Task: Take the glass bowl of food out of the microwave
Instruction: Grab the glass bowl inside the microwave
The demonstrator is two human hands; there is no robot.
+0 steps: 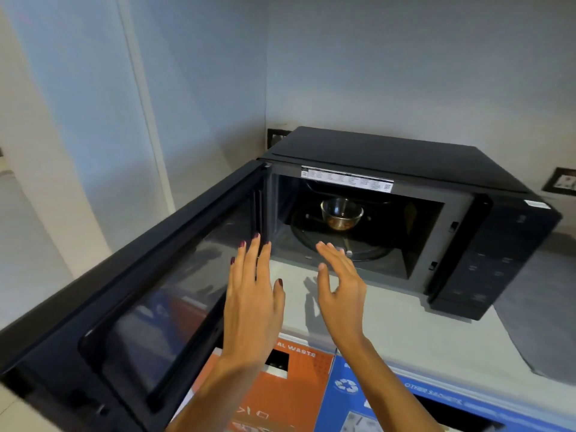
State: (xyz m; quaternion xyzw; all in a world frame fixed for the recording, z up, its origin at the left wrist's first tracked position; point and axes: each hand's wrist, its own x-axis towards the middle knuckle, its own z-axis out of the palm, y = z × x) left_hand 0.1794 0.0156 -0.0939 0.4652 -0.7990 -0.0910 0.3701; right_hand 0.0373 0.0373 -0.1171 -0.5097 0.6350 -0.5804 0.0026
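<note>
A black microwave (405, 157) stands on a pale counter with its door (149, 291) swung wide to the left. Inside, a clear glass bowl (342, 212) with brownish food at the bottom sits on the round turntable (367, 247). My left hand (254, 304) is open, fingers spread, just in front of the cavity's left edge beside the door hinge. My right hand (341, 285) is open too, fingers slightly curled, in front of the cavity mouth. Both hands hold nothing and are short of the bowl.
The counter (405, 332) has a grey mat (536, 307) at the right under the microwave. Below the counter's front edge stand an orange waste bin (280, 394) and a blue recycling bin (389, 397). Wall sockets (564, 183) sit behind the microwave.
</note>
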